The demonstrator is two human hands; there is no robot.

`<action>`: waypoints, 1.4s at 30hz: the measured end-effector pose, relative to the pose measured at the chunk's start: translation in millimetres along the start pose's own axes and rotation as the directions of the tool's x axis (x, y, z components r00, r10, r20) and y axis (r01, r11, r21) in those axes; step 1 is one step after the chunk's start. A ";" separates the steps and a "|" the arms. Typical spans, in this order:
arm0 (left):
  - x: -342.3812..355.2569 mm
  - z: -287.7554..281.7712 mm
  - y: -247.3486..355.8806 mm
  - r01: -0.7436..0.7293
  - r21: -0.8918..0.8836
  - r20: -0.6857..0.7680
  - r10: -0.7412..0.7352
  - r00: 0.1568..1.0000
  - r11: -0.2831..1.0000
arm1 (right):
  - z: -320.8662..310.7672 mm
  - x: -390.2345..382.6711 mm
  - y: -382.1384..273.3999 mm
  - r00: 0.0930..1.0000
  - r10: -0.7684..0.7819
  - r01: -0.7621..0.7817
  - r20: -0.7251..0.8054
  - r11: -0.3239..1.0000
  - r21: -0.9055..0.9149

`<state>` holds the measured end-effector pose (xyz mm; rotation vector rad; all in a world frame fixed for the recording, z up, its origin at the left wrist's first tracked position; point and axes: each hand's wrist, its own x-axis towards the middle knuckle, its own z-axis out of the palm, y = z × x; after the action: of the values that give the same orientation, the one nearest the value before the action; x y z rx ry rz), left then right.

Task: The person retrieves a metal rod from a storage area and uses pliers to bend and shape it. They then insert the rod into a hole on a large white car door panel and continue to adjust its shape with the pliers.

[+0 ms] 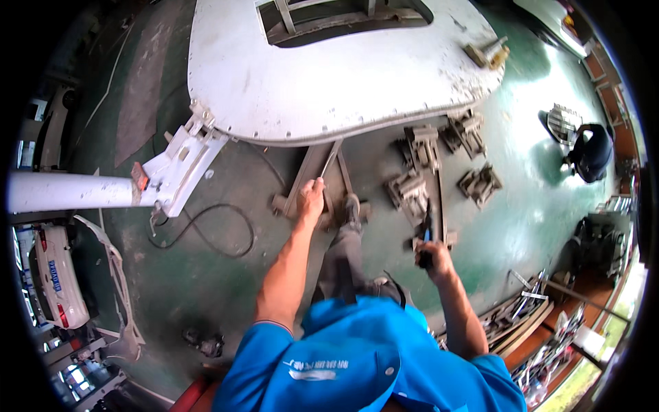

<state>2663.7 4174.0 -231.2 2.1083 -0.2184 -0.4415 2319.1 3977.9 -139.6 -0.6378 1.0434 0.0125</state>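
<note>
Holding 1 item in each fist, the person stands at the near edge of a broad white table (329, 89). Left grip (312, 198): fingers curled closed round a slim metal rod (330, 161). The rod slants up toward the middle of that edge; cannot tell whether its tip touches. Right grip (435, 259): wrapped round a dark tool (430, 223) with a blue patch, carried low and off the near edge, right of the body. Exact kind unclear, blurred.

Step in hand, by my reading: bringing the rod to the table's rim, the dark tool kept ready. Next move probably calls for steadying the rod and finding its spot along the edge before the right side joins in.

Materials: table top is painted sheet, scuffed and stained, corners rounded, small fasteners dotting the near rim, a cut-out toward the far side. Rod looks smooth, bare, straight. At the right edge sits a chunky metal fitting (487, 53), partly yellowish. Near left corner: a white bracket (180, 172), angular, glossy. Below the near edge, toward the right corner, 4 blocky clamps (480, 185) on the green floor (288, 271), brown-grey, grimy. Black hose (237, 255) loops left.
</note>
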 end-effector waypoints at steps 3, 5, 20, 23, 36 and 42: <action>75.1 36.5 36.3 -0.016 -0.022 0.100 0.018 0.995 1.000 | 64.0 27.6 -42.9 0.996 -0.007 -0.007 -0.093 0.989 -0.149; 117.8 61.9 48.0 -0.020 -0.174 0.097 0.037 0.995 0.985 | 87.0 53.7 -64.5 0.994 -0.027 -0.005 -0.104 0.954 -0.299; 174.0 174.6 -68.9 0.208 -0.582 0.052 -0.219 0.974 0.786 | 165.4 329.5 -121.7 0.945 -0.319 0.209 0.073 0.418 -0.884; 176.3 183.5 -81.3 0.141 -0.547 0.035 -0.145 0.989 0.825 | 177.4 348.9 -124.7 0.932 -0.339 0.237 0.126 0.312 -0.920; 161.1 206.9 -99.7 0.209 -0.467 -0.019 -0.246 0.969 0.860 | 207.5 376.7 -155.7 0.551 -0.719 0.677 0.425 0.086 -0.731; 160.4 190.6 -59.9 0.063 -0.408 0.000 -0.070 0.998 0.911 | 213.5 359.3 -158.2 0.718 -0.648 0.546 0.254 0.299 -0.782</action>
<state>2735.3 4007.2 -412.1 1.7091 -0.0383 -0.4669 2724.3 3852.1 -279.6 -1.9397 0.7873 -0.2178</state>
